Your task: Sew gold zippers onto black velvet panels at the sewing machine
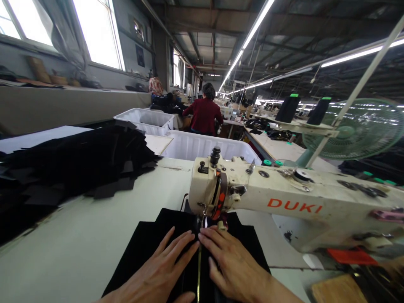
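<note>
From the head camera, you are looking down at a piece of black cloth (158,248) lying flat on the pale table (78,240). The cloth is running long from you toward the sewing machine (284,202), and its far end is sitting under the machine's head, right by the needle (202,219). A thin light line (198,269) is going down the middle of the cloth, pointing the same way, from the needle back to you.

Your left hand (158,273) is lying flat on the cloth with its fingers spread out, just left of that line. Your right hand (233,265) is lying flat too, fingers spread, just right of the line. Neither hand is gripping anything; both are pressing down. The tips of your pointer fingers are almost meeting near the needle.

The left edge of the cloth is slanting out toward you. To the left of it, the table is showing a wide bare stretch. Farther left, a big pile of black pieces (72,168) is sitting well apart from your hands. On the right, the machine's long arm is closing in that side. Behind the machine, white bins (195,145) are standing, and a person in a red top (204,113) is sitting far off. A green fan (356,130) is standing at the right.
</note>
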The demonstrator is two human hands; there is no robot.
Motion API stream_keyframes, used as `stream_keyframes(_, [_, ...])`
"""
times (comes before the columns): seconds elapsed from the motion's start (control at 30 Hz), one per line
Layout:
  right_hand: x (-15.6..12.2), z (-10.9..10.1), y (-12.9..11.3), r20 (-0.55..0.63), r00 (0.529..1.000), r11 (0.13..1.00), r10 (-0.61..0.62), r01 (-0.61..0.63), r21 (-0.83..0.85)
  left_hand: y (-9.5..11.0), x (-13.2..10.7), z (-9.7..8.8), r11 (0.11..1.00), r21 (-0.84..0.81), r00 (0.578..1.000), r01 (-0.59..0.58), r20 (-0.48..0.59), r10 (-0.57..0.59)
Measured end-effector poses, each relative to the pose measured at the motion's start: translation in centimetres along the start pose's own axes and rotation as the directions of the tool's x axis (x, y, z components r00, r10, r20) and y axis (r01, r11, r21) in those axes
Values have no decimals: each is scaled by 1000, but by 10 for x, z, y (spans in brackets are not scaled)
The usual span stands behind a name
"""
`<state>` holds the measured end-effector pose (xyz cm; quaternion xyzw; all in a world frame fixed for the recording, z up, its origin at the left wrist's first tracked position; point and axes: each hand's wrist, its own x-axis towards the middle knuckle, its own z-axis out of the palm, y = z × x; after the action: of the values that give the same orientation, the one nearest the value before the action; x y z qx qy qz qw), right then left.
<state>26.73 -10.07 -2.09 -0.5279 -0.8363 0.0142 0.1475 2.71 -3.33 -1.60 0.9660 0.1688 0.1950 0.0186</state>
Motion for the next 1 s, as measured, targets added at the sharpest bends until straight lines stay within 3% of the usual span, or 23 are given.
stream_keyframes(0.23, [-9,11,-7,-193,981,1000,26,-27,-6,-6,2,-2,999,-3,999,-44,10,44])
stream_keyframes(0.4, [-3,9,-6,-191,982,1000,2,-1,7,-10,3,2,998,-50,1000,-29,-4,29])
stream_keyframes(0.67, [6,-2,-8,-181,982,998,-57,55,-17,-17,4,9,994,11,992,-104,77,103])
stream_keyframes(1.0, [3,22,1,-251,960,990,-126,104,-100,-25,5,23,993,-14,991,-114,73,115])
